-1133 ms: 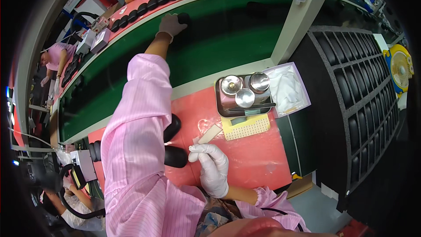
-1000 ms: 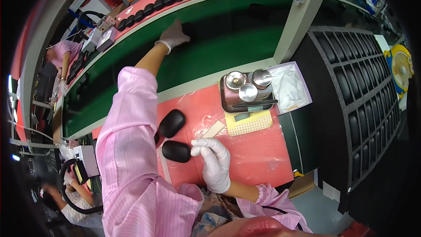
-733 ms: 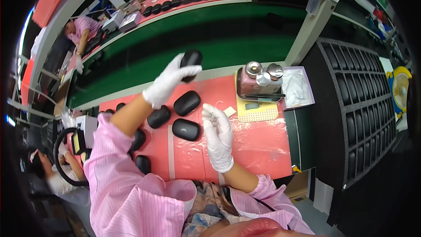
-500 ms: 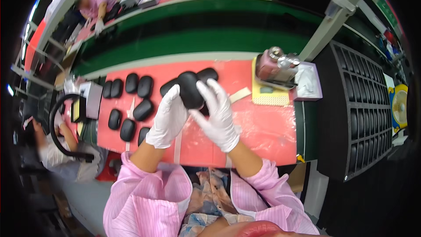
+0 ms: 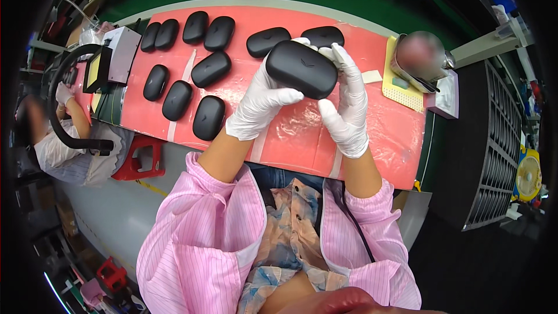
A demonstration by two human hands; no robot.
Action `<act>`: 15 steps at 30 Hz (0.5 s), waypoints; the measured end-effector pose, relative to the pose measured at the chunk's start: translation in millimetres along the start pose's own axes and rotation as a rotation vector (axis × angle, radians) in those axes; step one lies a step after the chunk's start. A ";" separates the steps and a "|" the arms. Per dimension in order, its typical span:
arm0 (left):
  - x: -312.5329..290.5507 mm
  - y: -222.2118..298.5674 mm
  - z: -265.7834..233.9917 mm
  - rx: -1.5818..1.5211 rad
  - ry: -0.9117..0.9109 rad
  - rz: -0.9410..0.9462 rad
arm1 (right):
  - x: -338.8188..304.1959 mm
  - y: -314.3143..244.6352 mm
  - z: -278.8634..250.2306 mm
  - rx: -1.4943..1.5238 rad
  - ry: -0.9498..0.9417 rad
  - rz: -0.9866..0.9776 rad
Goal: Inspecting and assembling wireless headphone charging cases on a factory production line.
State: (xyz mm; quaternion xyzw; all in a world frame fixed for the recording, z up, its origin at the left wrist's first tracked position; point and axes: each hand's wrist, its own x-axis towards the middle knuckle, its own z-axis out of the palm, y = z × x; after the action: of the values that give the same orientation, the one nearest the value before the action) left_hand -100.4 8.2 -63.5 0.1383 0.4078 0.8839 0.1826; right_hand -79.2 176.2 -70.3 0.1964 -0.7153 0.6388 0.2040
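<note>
Between my two white-gloved hands, raised above the pink-covered table point(image 5: 290, 151), is a smooth black rounded case point(image 5: 302, 70) with a small mark on its face. My left hand point(image 5: 260, 100) grips its left end, thumb along the lower edge. My right hand point(image 5: 347, 102) holds the right end, fingers behind and thumb near the lower corner. Just beyond lie two similar black cases, one point(image 5: 268, 41) partly behind the held one and another point(image 5: 323, 36) to its right. Several more cases, such as this one point(image 5: 209, 117), lie spread over the table's left part.
At the right stand a yellow pad point(image 5: 401, 90), a metal container point(image 5: 415, 58) and a tissue box point(image 5: 445, 94). A black compartmented rack point(image 5: 494, 145) stands farther right. On the left are a white box point(image 5: 121, 52), a ring-shaped black lamp arm point(image 5: 55, 90) and another person's gloved hand point(image 5: 64, 93).
The held case has turned from upright to lying crosswise, its marked face now showing. My hands have shifted right along with it. The whole view has tilted downward.
</note>
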 end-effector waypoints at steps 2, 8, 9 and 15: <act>-2.0 1.9 2.9 0.121 0.100 0.003 | 1.1 -3.1 1.0 -0.071 -0.030 0.010; 1.9 -1.8 0.9 0.119 0.147 0.042 | 2.6 3.2 -8.0 -0.156 -0.171 0.089; 2.7 -2.7 -0.5 0.158 0.128 0.080 | 3.1 4.4 -8.7 -0.187 -0.193 0.066; 1.8 -3.8 -5.0 0.200 0.109 0.011 | 4.6 -3.9 0.3 0.521 0.055 0.494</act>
State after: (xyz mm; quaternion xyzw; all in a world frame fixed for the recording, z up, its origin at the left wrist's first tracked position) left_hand -103.2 8.0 -69.4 0.1099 0.5025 0.8459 0.1406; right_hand -81.0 175.4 -64.6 0.0455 -0.5486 0.8348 0.0058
